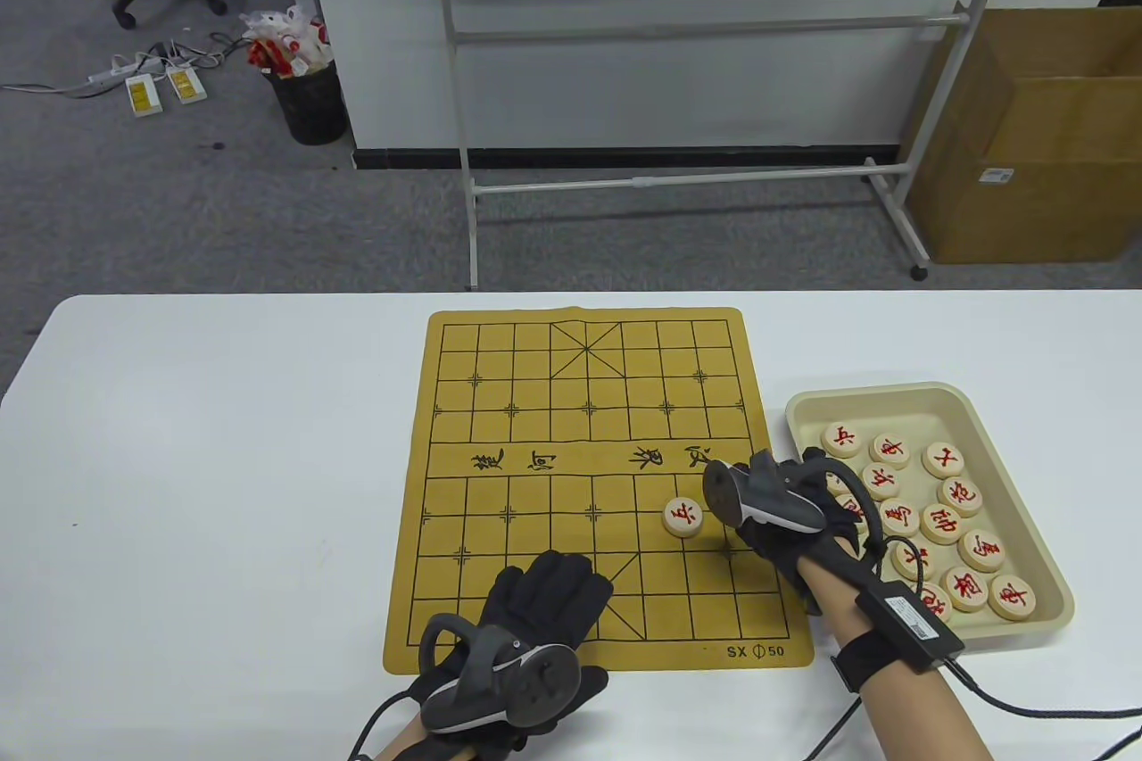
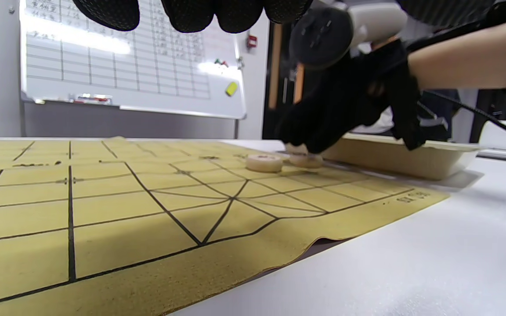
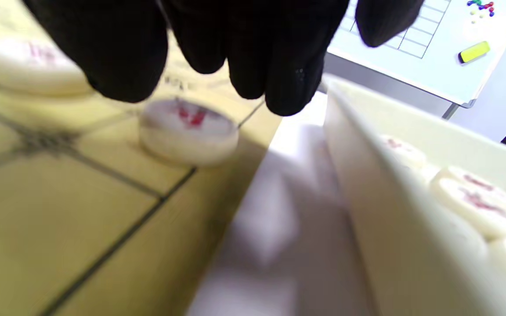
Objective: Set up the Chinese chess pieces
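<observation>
Piece flat on board, just beneath right grip fingertips

Black gloves, grey trackers, bare forearms, black cables.

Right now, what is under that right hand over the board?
Under the right hand, a second piece with a red mark lies flat on the board, beside the first piece. The table view hides it; whether fingers touch it is unclear.
</observation>
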Motion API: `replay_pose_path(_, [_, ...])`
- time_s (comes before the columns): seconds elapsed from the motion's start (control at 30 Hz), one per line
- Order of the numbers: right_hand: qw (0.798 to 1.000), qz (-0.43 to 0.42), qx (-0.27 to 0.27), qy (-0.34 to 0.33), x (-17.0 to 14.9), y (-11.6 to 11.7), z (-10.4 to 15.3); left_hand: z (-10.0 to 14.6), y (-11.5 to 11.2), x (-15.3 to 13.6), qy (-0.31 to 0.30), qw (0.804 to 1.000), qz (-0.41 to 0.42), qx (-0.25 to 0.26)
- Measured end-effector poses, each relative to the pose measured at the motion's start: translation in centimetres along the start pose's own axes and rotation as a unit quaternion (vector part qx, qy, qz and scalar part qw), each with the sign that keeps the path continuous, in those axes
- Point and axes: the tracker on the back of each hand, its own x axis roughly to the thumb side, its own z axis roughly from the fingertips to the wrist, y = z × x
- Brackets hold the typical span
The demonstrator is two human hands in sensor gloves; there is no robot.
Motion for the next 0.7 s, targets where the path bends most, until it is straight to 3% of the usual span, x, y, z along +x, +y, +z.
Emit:
replay_pose_path(0.17, [0.997, -0.051, -0.045, 0.031, -4.6, -4.0, 2.9, 0.0, 0.0, 0.0, 0.001, 1.000, -0.002, 0.001])
replay_pose_path(0.27, [0.997, -0.038, -0.029, 0.063, -7.7, -4.6, 4.5, 0.0, 0.0, 0.0, 0.002, 1.000, -0.002, 0.002])
replay_pose_path(0.4, [0.994, -0.007, 0.061, 0.093, -10.9, -1.7, 6.0, 0.0, 0.0, 0.0, 0.002, 1.000, -0.003, 0.003])
replay_pose_path(0.53, [0.987, 0.035, 0.112, 0.110, -12.2, 2.3, 7.5, 0.0, 0.0, 0.1, 0.000, 1.000, -0.005, 0.002])
replay_pose_path(0.7, [0.992, 0.008, 0.068, 0.106, -12.7, 4.9, 8.4, 0.0, -0.1, 0.2, -0.001, 1.000, -0.007, -0.002])
